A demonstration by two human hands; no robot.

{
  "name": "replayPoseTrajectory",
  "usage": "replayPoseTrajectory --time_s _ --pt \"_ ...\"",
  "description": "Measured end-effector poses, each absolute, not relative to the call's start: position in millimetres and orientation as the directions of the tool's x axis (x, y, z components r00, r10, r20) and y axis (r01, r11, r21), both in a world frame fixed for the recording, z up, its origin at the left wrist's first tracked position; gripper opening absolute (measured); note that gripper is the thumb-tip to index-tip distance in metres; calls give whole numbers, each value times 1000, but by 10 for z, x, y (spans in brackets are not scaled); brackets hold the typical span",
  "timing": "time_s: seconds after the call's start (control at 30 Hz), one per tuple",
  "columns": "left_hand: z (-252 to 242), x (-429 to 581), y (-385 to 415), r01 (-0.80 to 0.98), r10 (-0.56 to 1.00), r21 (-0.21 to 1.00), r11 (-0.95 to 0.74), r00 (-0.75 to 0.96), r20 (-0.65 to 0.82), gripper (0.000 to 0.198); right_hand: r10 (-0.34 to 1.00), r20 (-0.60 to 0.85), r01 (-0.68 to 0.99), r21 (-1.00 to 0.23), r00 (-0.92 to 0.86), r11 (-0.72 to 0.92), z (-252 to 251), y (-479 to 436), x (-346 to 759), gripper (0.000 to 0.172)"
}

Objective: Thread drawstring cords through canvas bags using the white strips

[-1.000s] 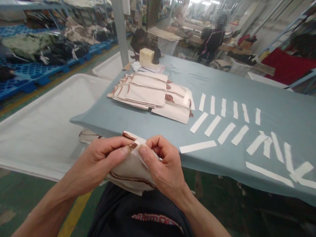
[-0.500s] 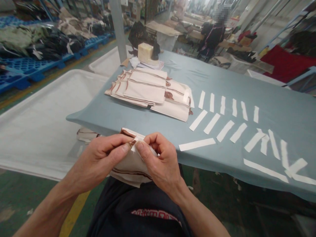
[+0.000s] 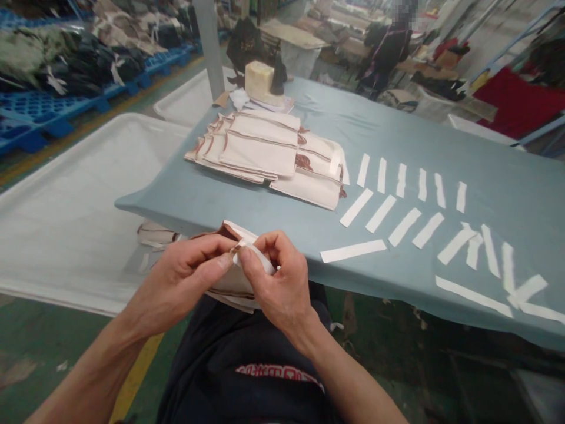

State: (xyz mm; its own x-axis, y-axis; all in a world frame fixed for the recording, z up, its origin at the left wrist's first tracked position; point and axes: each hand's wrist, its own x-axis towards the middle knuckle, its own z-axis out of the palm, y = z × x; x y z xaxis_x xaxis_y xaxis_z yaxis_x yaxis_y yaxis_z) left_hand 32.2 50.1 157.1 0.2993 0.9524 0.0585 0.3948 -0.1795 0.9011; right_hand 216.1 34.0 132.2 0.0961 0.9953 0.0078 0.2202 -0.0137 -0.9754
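Observation:
My left hand (image 3: 185,275) is closed in a pinch on a small brown strap end at the edge of a cream fabric piece with brown trim (image 3: 232,287). Close against it, my right hand (image 3: 282,281) pinches a white strip (image 3: 260,257) at that brown end, thumb on top. The fabric piece hangs between my hands and my lap, partly hidden by them. How far the strip wraps round the strap cannot be made out. On the table ahead lies a stack of similar cream fabric pieces (image 3: 260,147), several with brown ends showing at the right.
Several loose white strips (image 3: 405,227) lie in rows on the blue-green table (image 3: 291,229). A yellowish block (image 3: 259,81) stands at the back. Left of the table is a large white bin (image 3: 88,206); a metal post (image 3: 208,53) rises beyond it. A person (image 3: 385,50) is farther off.
Both hands stay pinched together at the brown end. The white strip has turned and now lies more along my right fingers, and the fabric has shifted slightly. The camera view has tilted a little.

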Motion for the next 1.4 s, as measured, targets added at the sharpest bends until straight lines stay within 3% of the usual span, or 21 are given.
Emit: replayPoseTrajectory --time_s 0.27,0.47,0.63,0.77,0.87,1.07,1.2,1.3,1.4 --pt "1615 462 425 442 981 887 -136 187 58 29 997 -41 127 -991 71 -50 1264 318 2143 38" --pt "1524 513 365 554 977 805 -212 142 160 28 933 -211 -91 -965 -292 -247 1202 463 2308 57" --pt "1462 604 329 548 977 809 -211 124 171 26 812 -299 -165 -888 -500 -429 1149 597 2423 73" --pt "1442 717 323 503 965 825 -256 81 250 21 771 -249 -276 -833 -586 -479 1033 605 2421 77" --pt "1381 745 354 403 973 886 -231 95 211 21 764 -196 -341 -807 -615 -482 940 574 2396 78" --pt "1352 701 459 251 956 942 -223 245 161 24 820 -47 -325 -904 -570 -277 907 546 2458 63" --pt "1489 622 496 274 922 924 -266 353 160 23 868 60 -116 -993 -492 3 974 554 2617 49" --pt "1590 538 512 332 895 891 -308 419 153 25 922 171 30 -981 -348 194 1123 563 2735 37" --pt "1716 490 533 370 868 864 -341 476 139 26 888 360 101 -910 -286 402 1394 588 2777 23"
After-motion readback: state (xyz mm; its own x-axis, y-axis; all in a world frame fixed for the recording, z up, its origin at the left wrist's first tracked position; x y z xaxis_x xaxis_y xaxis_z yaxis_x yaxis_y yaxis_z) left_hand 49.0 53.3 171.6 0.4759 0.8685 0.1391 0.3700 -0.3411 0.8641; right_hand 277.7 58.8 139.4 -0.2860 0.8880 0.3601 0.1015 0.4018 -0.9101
